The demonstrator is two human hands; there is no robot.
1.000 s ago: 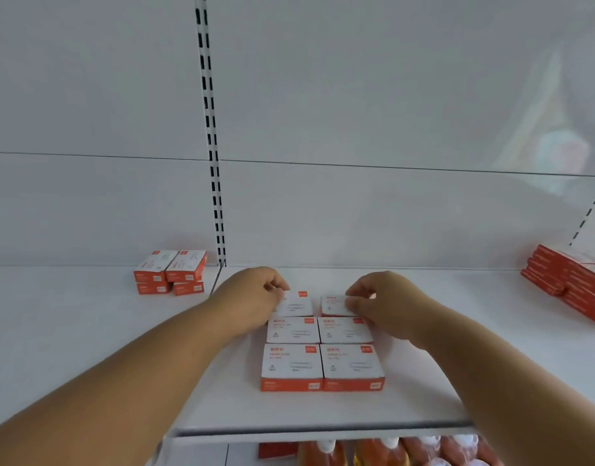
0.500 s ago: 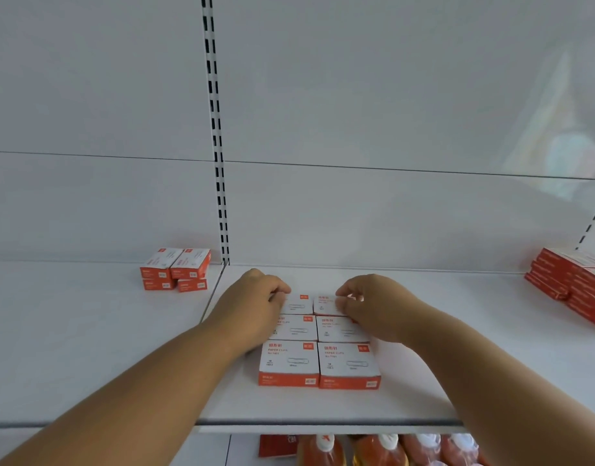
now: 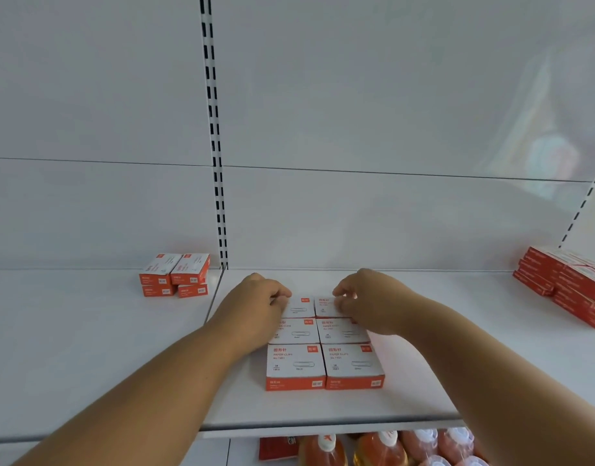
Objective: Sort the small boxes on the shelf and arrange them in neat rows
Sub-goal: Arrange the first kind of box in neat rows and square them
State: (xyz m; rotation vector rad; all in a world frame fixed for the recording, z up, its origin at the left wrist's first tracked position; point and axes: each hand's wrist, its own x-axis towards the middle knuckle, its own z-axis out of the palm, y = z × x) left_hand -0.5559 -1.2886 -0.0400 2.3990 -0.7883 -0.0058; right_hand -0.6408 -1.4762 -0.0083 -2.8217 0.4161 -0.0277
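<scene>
Both back boxes now sit flush together, closing the gap seen a second ago. Left hand (image 3: 256, 304) pinches the back-left box (image 3: 300, 307); right hand (image 3: 373, 301) pinches the back-right box (image 3: 325, 306). Four more boxes (image 3: 323, 361) lie in rows just nearer on the shelf (image 3: 423, 391).

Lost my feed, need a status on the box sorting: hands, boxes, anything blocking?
Left hand and right hand each on a back-row box, grip unclear. Paper clip boxes in two columns, three rows on the shelf. Nothing blocking.

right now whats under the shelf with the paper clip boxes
Below the shelf, orange bottles with white caps and a red pack show. Anything further back is hidden by the shelf.
</scene>
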